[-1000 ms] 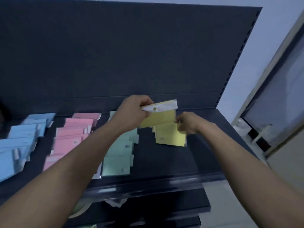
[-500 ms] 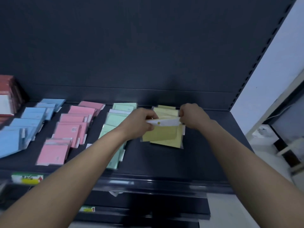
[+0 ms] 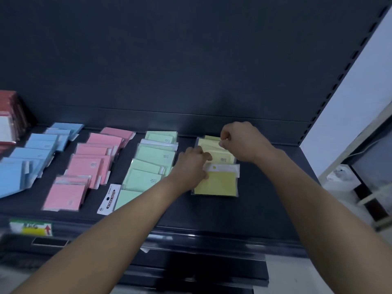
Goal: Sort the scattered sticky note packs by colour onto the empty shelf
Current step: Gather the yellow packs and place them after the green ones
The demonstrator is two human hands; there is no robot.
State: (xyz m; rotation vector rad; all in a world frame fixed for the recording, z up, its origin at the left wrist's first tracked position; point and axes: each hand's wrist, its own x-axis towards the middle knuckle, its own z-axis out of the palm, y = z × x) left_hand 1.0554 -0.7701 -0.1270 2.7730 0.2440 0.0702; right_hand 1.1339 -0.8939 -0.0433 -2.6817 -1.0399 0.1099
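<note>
Risk I see: my left hand (image 3: pixel 191 168) pinches the front yellow pack (image 3: pixel 216 182) on the shelf (image 3: pixel 265 200); my right hand (image 3: pixel 239 141), fingers curled on the rear packs (image 3: pixel 212 145), could drag them askew.

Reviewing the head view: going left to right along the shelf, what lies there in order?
Red packs at the far left edge → blue packs → pink packs → green packs → left hand → yellow packs → right hand at the yellow column's far end.
</note>
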